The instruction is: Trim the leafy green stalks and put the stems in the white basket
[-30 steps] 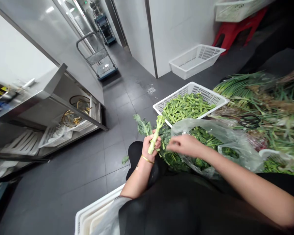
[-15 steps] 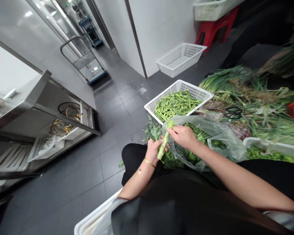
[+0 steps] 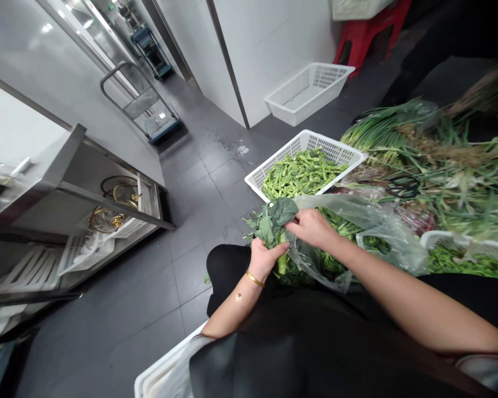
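In my left hand is the lower part of a leafy broccolini stalk, thumb closed over it. My right hand pinches at a broad dark green leaf at the stalk's upper end. Whether that leaf is still joined to the stalk cannot be made out. Beneath both hands lies a clear plastic bag with more leafy greens inside. Just beyond, a white perforated basket holds many trimmed green stalks.
Spring onions with black-handled scissors are heaped at right, near another basket of greens. A white basket stands by the wall beside a red stool. At left are a steel shelf and a trolley.
A pale stalk with its floret end up showed between my hands before; now a leafy stalk is there, with a dark leaf at my right fingers. The view has shifted slightly.
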`<state>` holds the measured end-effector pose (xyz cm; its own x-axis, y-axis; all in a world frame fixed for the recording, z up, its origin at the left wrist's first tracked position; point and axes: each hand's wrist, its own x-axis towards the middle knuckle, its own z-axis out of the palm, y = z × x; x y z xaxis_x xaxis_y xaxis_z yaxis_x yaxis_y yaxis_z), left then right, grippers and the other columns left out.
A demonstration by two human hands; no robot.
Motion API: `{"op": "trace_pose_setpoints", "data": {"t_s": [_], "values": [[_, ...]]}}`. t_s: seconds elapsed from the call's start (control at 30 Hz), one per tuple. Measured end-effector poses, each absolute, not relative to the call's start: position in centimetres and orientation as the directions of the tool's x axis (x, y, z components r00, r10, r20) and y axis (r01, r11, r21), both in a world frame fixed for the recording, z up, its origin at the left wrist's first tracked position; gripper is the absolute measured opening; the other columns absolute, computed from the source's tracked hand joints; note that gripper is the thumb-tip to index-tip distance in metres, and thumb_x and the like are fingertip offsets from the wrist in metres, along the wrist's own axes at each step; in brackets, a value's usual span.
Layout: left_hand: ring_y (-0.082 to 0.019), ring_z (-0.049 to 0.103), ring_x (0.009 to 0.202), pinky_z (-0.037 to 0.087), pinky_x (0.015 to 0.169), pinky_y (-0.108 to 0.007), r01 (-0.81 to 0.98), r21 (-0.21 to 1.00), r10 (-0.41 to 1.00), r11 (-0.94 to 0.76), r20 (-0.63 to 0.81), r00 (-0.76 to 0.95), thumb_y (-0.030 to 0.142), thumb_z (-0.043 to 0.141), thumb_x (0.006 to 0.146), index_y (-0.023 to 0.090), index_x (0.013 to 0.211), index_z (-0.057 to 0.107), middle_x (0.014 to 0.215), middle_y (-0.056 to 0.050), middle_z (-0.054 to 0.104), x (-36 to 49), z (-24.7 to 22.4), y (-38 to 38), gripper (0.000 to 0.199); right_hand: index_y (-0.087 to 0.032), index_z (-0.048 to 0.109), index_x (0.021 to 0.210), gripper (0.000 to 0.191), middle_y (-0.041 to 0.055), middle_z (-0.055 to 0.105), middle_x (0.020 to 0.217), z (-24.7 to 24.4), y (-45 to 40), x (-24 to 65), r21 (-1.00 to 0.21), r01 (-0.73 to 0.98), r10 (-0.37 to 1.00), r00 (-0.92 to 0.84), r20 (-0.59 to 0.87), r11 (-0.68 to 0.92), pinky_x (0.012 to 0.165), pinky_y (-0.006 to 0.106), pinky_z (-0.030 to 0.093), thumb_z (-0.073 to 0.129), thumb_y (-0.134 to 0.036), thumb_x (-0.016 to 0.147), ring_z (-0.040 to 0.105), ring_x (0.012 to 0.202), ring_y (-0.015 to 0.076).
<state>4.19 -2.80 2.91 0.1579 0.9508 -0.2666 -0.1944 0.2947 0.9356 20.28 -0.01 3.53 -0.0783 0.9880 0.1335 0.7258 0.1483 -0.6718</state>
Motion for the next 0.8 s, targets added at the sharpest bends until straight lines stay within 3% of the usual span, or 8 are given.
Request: {"op": "trace_pose_setpoints", "data": {"t_s": [0.13, 0.23, 0.3, 0.47, 0.63, 0.73, 0.8], "values": [[-0.009, 0.054, 0.049, 0.045, 0.054, -0.022, -0.275, 0.838, 0.881, 0.471, -0.431, 0.197, 0.024, 0.083, 0.049, 0.012, 0.068, 0.065, 0.058, 0.000, 0.061, 3.8, 2.1, -2.5, 0.029, -0.019, 0.054, 0.060, 0.035, 0.0045, 0.056, 0.060, 2.2, 0.2, 19.7, -0.545, 0.779, 0.934, -0.145, 0.325, 0.311, 0.055, 0.028, 0.028, 0.042, -0.034, 0.089, 0.047, 0.055, 0.0137], [-0.008, 0.046, 0.039, 0.038, 0.043, -0.022, -0.282, 0.752, 0.803, 0.596, -0.564, 0.195, 0.033, 0.077, 0.058, 0.012, 0.062, 0.061, 0.046, 0.001, 0.052, 3.2, 1.1, -1.4, 0.026, -0.020, 0.055, 0.062, 0.034, 0.0044, 0.056, 0.061, 1.0, -1.1, 19.1, -0.383, 0.800, 0.849, -0.274, 0.452, 0.462, 0.056, 0.029, 0.027, 0.043, -0.029, 0.091, 0.047, 0.057, 0.0143], [-0.008, 0.042, 0.038, 0.036, 0.042, -0.022, -0.242, 0.753, 0.790, 0.612, -0.596, 0.141, 0.033, 0.072, 0.065, 0.013, 0.065, 0.062, 0.044, 0.002, 0.049, 3.0, 0.6, 0.6, 0.022, -0.020, 0.055, 0.063, 0.034, 0.0035, 0.056, 0.061, -0.4, -2.6, 18.7, -0.370, 0.772, 0.826, -0.334, 0.455, 0.516, 0.056, 0.030, 0.027, 0.042, -0.029, 0.093, 0.048, 0.056, 0.0141], [-0.010, 0.049, 0.047, 0.039, 0.048, -0.023, -0.145, 0.800, 0.813, 0.582, -0.571, 0.114, 0.016, 0.074, 0.066, 0.010, 0.070, 0.060, 0.052, -0.002, 0.056, 5.5, 0.3, 11.7, 0.016, -0.018, 0.059, 0.068, 0.034, 0.0034, 0.061, 0.064, -5.3, -6.4, 17.6, -0.511, 0.731, 0.890, -0.404, 0.211, 0.452, 0.053, 0.027, 0.026, 0.042, -0.032, 0.094, 0.052, 0.053, 0.0118], [-0.005, 0.038, 0.040, 0.033, 0.043, -0.021, -0.095, 0.887, 0.891, 0.452, -0.454, 0.006, 0.020, 0.077, 0.068, 0.013, 0.074, 0.055, 0.050, 0.004, 0.048, 9.2, 1.4, 19.7, 0.024, -0.017, 0.065, 0.079, 0.027, 0.0066, 0.069, 0.077, -7.2, -6.4, 18.4, -0.452, 0.824, 0.894, -0.433, -0.117, 0.341, 0.053, 0.025, 0.031, 0.048, -0.034, 0.091, 0.060, 0.059, 0.0154], [-0.007, 0.041, 0.041, 0.031, 0.041, -0.020, -0.187, 0.844, 0.861, 0.503, -0.470, 0.194, 0.035, 0.077, 0.068, 0.014, 0.077, 0.057, 0.055, 0.001, 0.054, 7.9, 1.1, 16.5, 0.030, -0.018, 0.067, 0.091, 0.015, 0.0078, 0.070, 0.085, -6.5, -5.6, 19.3, -0.467, 0.821, 0.876, -0.449, -0.176, 0.327, 0.057, 0.026, 0.037, 0.061, -0.029, 0.083, 0.063, 0.066, 0.0183], [-0.010, 0.048, 0.046, 0.033, 0.041, -0.022, -0.279, 0.756, 0.796, 0.592, -0.495, 0.347, 0.052, 0.068, 0.072, 0.014, 0.083, 0.061, 0.061, -0.004, 0.059, 6.4, 0.3, 12.0, 0.040, -0.020, 0.066, 0.102, 0.026, 0.0065, 0.070, 0.086, -5.5, -4.9, 19.7, -0.543, 0.795, 0.895, -0.415, -0.161, 0.271, 0.059, 0.026, 0.039, 0.065, -0.028, 0.078, 0.064, 0.068, 0.0187]]}}
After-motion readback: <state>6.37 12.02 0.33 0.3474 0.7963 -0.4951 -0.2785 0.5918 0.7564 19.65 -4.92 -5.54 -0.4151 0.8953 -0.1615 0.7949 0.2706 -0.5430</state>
